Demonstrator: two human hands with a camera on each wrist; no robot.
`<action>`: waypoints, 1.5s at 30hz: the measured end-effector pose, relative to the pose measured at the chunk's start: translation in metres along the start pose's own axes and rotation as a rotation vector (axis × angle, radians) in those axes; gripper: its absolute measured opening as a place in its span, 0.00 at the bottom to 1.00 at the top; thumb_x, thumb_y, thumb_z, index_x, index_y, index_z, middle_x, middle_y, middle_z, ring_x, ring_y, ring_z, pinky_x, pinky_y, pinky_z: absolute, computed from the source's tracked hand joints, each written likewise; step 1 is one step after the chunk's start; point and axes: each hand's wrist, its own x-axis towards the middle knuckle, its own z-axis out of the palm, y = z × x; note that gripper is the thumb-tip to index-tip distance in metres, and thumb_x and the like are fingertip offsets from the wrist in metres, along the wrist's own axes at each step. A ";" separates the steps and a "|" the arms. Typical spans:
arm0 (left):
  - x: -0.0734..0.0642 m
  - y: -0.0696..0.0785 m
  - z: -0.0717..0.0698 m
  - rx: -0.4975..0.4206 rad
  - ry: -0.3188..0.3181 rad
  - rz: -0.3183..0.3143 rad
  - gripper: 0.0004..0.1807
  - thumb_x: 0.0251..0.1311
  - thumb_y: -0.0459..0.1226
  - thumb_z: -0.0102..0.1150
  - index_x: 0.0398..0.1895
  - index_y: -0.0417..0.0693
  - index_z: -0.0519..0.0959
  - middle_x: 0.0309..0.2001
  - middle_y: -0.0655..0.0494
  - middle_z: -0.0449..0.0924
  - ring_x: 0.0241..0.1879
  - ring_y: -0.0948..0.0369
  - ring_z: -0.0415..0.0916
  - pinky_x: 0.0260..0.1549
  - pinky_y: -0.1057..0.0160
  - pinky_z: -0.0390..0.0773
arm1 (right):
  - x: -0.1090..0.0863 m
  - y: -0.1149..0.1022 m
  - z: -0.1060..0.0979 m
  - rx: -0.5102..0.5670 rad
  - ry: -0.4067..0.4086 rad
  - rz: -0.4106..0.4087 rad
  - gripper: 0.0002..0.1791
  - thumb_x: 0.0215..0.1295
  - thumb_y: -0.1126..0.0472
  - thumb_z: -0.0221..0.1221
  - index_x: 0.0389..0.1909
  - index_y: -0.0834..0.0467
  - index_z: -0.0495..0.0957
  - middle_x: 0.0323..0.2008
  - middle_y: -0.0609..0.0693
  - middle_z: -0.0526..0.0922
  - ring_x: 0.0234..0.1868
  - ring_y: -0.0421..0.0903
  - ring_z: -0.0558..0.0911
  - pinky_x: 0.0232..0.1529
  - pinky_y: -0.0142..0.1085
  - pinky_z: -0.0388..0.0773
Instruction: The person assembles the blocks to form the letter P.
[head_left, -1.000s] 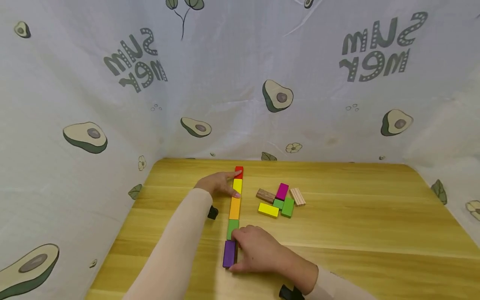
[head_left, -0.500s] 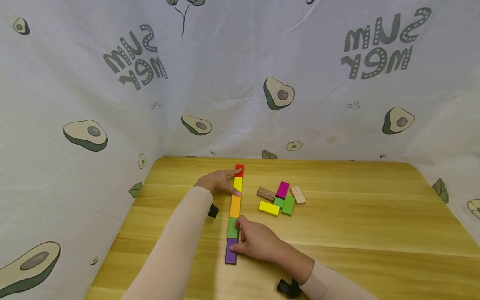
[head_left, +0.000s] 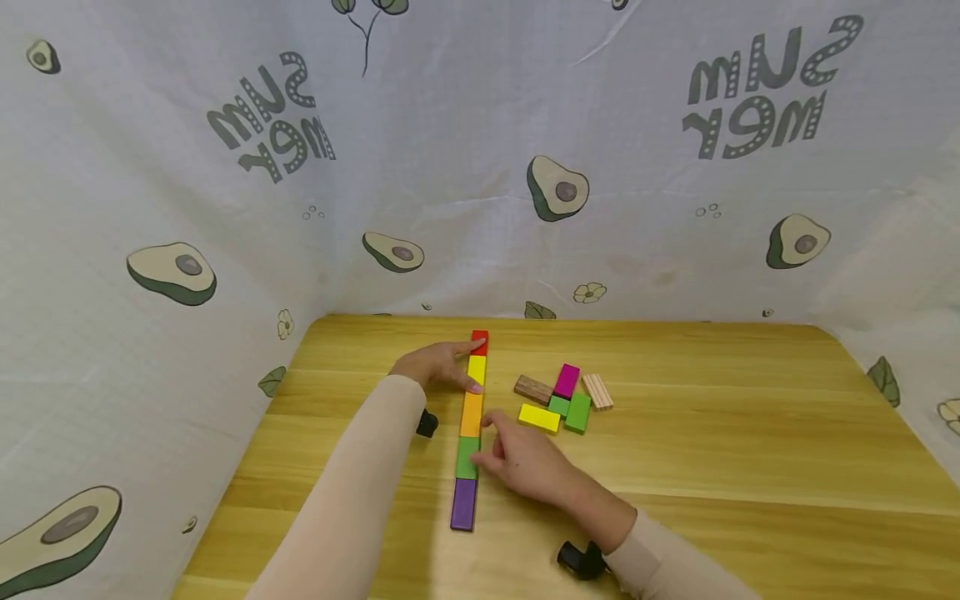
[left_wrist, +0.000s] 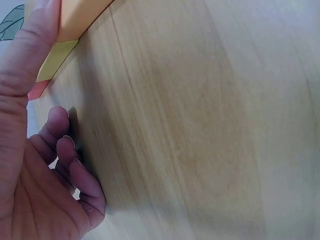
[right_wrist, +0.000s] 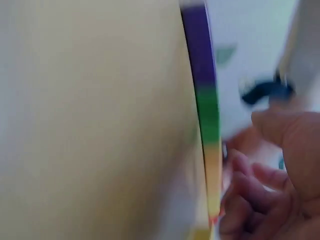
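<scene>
Five colours of wooden block stand end to end in a straight row: red (head_left: 481,337), yellow (head_left: 476,367), orange (head_left: 471,415), green (head_left: 466,458) and purple (head_left: 463,504) nearest me. My left hand (head_left: 431,364) reaches in from the left, its index finger at the red block and its thumb by the yellow-orange joint. In the left wrist view its other fingers bend loosely, holding nothing. Beside the row's right edge is my right hand (head_left: 532,462), thumb tip at the green block, index tip near the orange one. Whether it touches them I cannot tell. It grips nothing.
Right of the row lies a loose cluster: a brown block (head_left: 533,389), a magenta block (head_left: 567,381), a striped pale block (head_left: 597,392), a yellow block (head_left: 538,418) and two green blocks (head_left: 577,413). A printed cloth (head_left: 465,200) hangs behind the wooden table (head_left: 712,433).
My right hand has left the purple block and slid away from me along the row to the green and orange ones. The purple block now lines up with the row. My left hand stays put.
</scene>
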 end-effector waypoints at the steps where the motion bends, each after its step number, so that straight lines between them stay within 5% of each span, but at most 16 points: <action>1: 0.000 0.000 0.000 -0.002 0.000 0.001 0.56 0.43 0.63 0.78 0.76 0.91 0.54 0.82 0.54 0.52 0.81 0.46 0.51 0.75 0.33 0.56 | 0.004 0.005 -0.006 -0.049 0.064 0.015 0.24 0.68 0.48 0.66 0.57 0.56 0.73 0.30 0.44 0.81 0.28 0.40 0.78 0.29 0.34 0.78; 5: 0.000 0.000 0.000 -0.020 -0.002 0.014 0.56 0.44 0.61 0.78 0.77 0.88 0.55 0.83 0.54 0.52 0.81 0.46 0.50 0.76 0.35 0.54 | 0.021 0.029 -0.038 -0.273 0.248 0.140 0.22 0.68 0.49 0.66 0.55 0.59 0.79 0.42 0.56 0.83 0.43 0.52 0.80 0.45 0.46 0.82; 11: 0.001 -0.001 0.001 -0.029 0.004 0.013 0.57 0.44 0.61 0.79 0.77 0.88 0.55 0.83 0.53 0.52 0.81 0.46 0.49 0.77 0.35 0.54 | 0.043 0.060 -0.072 -0.450 0.106 0.186 0.18 0.68 0.45 0.66 0.42 0.57 0.86 0.39 0.55 0.85 0.44 0.55 0.76 0.49 0.50 0.74; 17: -0.002 0.000 0.000 -0.024 0.001 0.013 0.56 0.45 0.60 0.78 0.77 0.87 0.54 0.83 0.54 0.51 0.82 0.47 0.49 0.77 0.35 0.53 | 0.084 0.073 -0.084 -0.378 0.048 0.164 0.16 0.70 0.46 0.63 0.46 0.54 0.85 0.44 0.54 0.88 0.50 0.58 0.81 0.52 0.52 0.77; 21: -0.002 -0.001 -0.002 -0.007 0.007 0.005 0.56 0.46 0.61 0.77 0.78 0.87 0.54 0.83 0.54 0.52 0.81 0.47 0.50 0.76 0.36 0.55 | 0.116 0.085 -0.081 -0.263 0.106 0.142 0.18 0.75 0.48 0.58 0.53 0.58 0.81 0.47 0.59 0.87 0.46 0.57 0.81 0.50 0.51 0.79; 27: 0.001 -0.002 -0.003 -0.010 0.014 -0.025 0.56 0.42 0.63 0.78 0.76 0.89 0.56 0.82 0.55 0.54 0.81 0.48 0.52 0.76 0.36 0.56 | 0.152 0.097 -0.065 -0.077 0.172 0.216 0.20 0.79 0.49 0.53 0.59 0.59 0.76 0.52 0.62 0.85 0.48 0.58 0.78 0.59 0.52 0.76; 34: 0.005 -0.002 -0.001 0.005 0.010 -0.033 0.57 0.39 0.66 0.78 0.76 0.90 0.56 0.82 0.56 0.55 0.80 0.48 0.53 0.76 0.37 0.57 | 0.159 0.091 -0.063 -0.098 0.187 0.285 0.20 0.79 0.47 0.51 0.60 0.54 0.76 0.59 0.59 0.83 0.59 0.61 0.78 0.67 0.55 0.70; 45: 0.004 -0.002 -0.001 0.013 0.013 -0.024 0.57 0.40 0.65 0.78 0.76 0.89 0.56 0.82 0.56 0.55 0.79 0.48 0.55 0.75 0.37 0.58 | 0.153 0.093 -0.075 0.015 0.124 0.244 0.24 0.80 0.47 0.50 0.68 0.55 0.70 0.67 0.63 0.76 0.62 0.62 0.75 0.69 0.56 0.70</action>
